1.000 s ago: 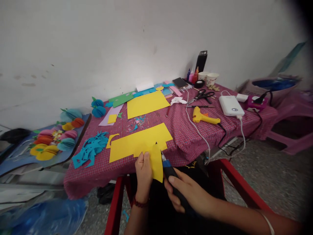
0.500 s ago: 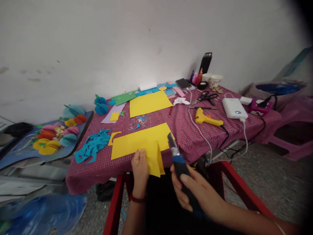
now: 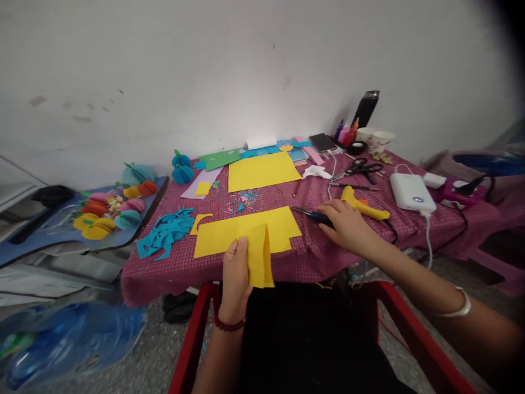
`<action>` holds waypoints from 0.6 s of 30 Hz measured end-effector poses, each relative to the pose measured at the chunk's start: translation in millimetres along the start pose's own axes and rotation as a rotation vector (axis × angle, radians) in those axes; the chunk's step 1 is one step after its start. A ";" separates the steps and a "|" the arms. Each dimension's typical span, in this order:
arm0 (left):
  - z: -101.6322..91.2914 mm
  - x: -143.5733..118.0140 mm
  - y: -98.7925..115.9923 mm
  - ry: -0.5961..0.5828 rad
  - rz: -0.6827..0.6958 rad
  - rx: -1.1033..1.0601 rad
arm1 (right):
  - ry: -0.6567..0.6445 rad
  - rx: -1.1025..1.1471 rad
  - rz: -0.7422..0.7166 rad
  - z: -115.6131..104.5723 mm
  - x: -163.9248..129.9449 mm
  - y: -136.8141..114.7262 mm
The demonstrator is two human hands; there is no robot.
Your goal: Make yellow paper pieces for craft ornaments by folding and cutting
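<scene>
- Left hand pinches a folded yellow paper piece at the near table edge, thumb on top, fingers closed under it.
- Right hand lies curled over a blue-handled knife on the cloth, just beside the glue gun.
- Paper looks light, thin and floppy, easily creased; best held near the fold.
- Knife is stiff, with its blade out; grip the handle.

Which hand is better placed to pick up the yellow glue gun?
Right, probably. The right hand rests on the blue-handled cutter right beside the glue gun, while the left hand grips the folded yellow paper at the table's near edge.
</scene>
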State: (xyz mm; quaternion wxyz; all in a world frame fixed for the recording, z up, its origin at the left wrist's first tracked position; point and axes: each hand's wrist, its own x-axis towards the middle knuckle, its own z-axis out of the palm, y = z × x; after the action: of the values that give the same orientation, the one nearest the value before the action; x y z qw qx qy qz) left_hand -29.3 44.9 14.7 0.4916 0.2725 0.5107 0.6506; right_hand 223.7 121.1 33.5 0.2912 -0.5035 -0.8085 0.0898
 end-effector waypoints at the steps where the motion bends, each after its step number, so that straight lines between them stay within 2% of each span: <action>1: -0.6 -1.7 1.3 0.023 0.062 0.049 | 0.028 0.144 -0.051 -1.0 -2.5 -14.4; 2: -1.4 -3.6 2.8 0.060 0.151 0.127 | 0.041 0.329 -0.082 -1.3 -6.2 -31.1; 5: -4.3 -8.7 8.6 0.196 0.462 0.454 | -0.070 0.733 -0.065 4.2 -17.6 -79.9; 7: -5.5 -10.8 12.5 0.244 0.588 0.607 | -0.130 0.853 -0.045 12.0 -21.1 -100.8; 9: -5.6 -11.8 14.9 0.260 0.651 0.686 | -0.152 0.897 -0.030 20.3 -20.7 -110.9; 12: -3.1 -12.0 14.8 0.255 0.700 0.736 | -0.130 0.892 -0.003 31.4 -15.9 -115.1; 14: -0.5 -11.1 13.2 0.216 0.697 0.721 | -0.131 0.910 0.072 38.7 -11.7 -115.3; 16: 1.0 -8.7 11.8 0.161 0.626 0.640 | -0.157 1.004 0.200 46.0 -7.5 -114.5; 18: 0.4 -4.8 11.2 0.109 0.486 0.479 | -0.185 1.164 0.315 52.3 -3.8 -112.7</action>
State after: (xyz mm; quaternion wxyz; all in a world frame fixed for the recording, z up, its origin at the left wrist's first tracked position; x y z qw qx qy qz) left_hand -31.3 40.7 26.0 0.2161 0.4586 0.5945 0.6241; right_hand 109.7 71.8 38.8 0.4305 -0.3654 -0.5643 0.6022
